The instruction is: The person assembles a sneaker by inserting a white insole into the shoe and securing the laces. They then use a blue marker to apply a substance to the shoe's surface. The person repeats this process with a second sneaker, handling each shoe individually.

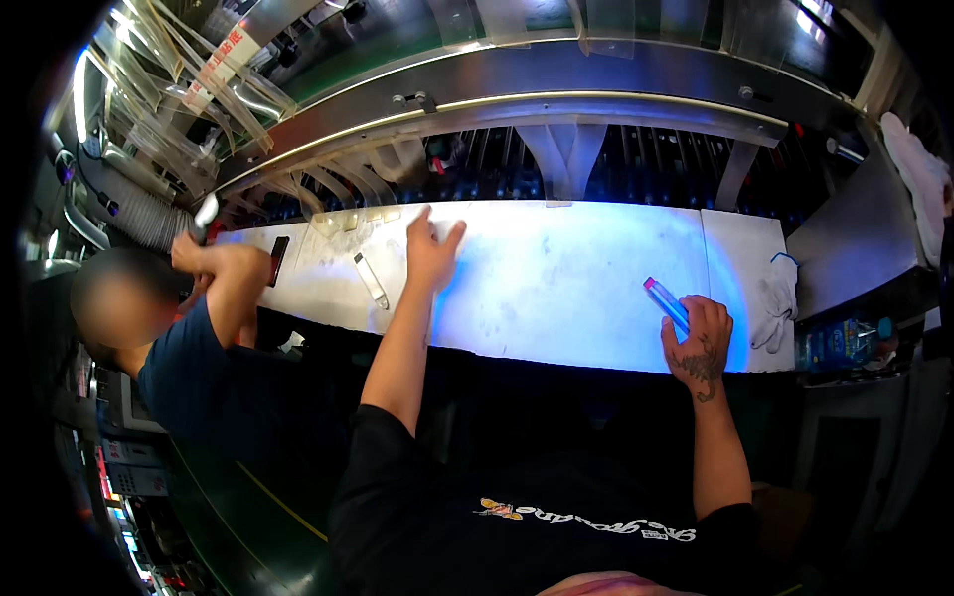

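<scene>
Fingers [717, 314] of the worker's right hand [699, 336] are curled round a slim blue stick [672, 306], its pink end pointing up and left above the brightly lit white tabletop [566, 278]. The left hand [429, 262], over at the table's far side, has its thumb and forefinger spread apart with nothing visible between them; I can't tell whether it touches the surface. A narrow white tool [371, 280] lies left of that forearm, and a pale glove [776, 306] lies right of the right hand.
</scene>
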`<state>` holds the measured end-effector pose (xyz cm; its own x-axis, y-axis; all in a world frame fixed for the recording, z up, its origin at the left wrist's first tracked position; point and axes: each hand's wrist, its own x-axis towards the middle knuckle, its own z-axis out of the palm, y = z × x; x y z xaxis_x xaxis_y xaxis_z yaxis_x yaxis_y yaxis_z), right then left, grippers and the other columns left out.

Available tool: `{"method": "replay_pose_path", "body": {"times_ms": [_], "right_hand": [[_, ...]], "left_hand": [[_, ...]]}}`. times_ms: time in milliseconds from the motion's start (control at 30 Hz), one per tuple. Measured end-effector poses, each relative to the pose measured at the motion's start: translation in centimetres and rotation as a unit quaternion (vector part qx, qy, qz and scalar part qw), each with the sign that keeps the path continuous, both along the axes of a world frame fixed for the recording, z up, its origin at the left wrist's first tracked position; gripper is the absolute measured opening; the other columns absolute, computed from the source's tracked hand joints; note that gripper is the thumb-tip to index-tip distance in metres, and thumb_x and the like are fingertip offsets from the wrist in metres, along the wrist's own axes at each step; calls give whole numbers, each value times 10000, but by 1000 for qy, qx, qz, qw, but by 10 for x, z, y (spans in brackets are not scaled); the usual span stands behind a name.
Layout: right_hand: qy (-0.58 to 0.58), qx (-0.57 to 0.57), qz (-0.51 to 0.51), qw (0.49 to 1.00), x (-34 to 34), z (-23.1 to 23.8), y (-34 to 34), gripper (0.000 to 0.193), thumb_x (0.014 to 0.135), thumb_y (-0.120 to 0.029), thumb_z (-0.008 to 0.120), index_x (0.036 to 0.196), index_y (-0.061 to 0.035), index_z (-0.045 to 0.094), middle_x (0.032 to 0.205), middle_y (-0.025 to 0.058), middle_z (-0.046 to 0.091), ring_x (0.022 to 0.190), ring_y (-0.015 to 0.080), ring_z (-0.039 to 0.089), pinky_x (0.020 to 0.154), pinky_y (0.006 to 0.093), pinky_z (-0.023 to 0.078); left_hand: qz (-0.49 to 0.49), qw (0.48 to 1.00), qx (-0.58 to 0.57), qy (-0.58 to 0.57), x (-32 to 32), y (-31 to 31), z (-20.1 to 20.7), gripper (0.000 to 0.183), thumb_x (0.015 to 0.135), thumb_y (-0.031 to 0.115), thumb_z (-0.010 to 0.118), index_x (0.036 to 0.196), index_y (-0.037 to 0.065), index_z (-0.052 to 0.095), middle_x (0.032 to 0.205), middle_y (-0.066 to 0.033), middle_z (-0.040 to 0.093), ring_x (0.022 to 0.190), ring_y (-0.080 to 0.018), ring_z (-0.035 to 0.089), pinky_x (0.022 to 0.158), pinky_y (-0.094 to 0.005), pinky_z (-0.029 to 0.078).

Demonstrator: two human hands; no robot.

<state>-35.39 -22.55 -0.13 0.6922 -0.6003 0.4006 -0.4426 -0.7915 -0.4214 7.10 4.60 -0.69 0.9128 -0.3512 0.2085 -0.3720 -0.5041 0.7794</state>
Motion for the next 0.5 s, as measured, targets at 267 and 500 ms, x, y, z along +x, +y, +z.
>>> {"method": "replay_pose_path", "body": {"times_ms": [267,500], "right_hand": [[-8,-4,1,1000,-1,1,0,360,899,-232,788,1193,-37,715,1240,136,701,1206,344,618,1081,500,452],[9,-5,-6,1000,-1,-2,0,372,899,-223,788,1206,-27,712,1271,145,690,1212,351,617,1087,506,448]], "left_hand": [[-35,985,123,-117,-70,33,-6,480,928,260,846,1280,-31,700,1464,-253,593,1349,-441,605,1143,-478,516],[-136,969,138,-156,-55,-4,14,430,918,240,830,1250,-10,720,1368,-239,665,1326,-431,627,1115,-467,533]]}}
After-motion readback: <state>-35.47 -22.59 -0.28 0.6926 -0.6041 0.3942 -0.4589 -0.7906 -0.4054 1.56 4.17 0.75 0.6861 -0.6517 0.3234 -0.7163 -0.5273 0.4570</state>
